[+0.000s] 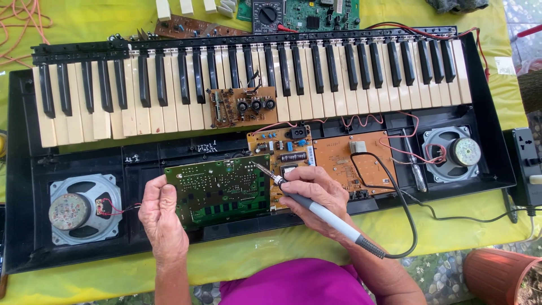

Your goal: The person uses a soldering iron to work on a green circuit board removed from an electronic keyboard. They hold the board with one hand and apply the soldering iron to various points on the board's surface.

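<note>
An opened electronic keyboard lies upside-in on a yellow cloth, its black case point(22, 169) holding boards and speakers. My left hand point(161, 212) presses on the left edge of a green circuit board point(220, 189). A grey soldering iron point(316, 206) is gripped pen-style in my right hand point(313, 195), its tip touching the green board's upper right corner beside an orange board point(282, 152). The key bed point(254, 79) with white and black keys lies across the top.
A small brown board point(243, 105) rests on the keys. Speakers sit at left point(82, 209) and right point(451, 152). A brown board point(355, 161), screwdriver point(415, 164), multimeter point(266, 14), power strip point(528, 164) and terracotta pot point(499, 277) surround the case.
</note>
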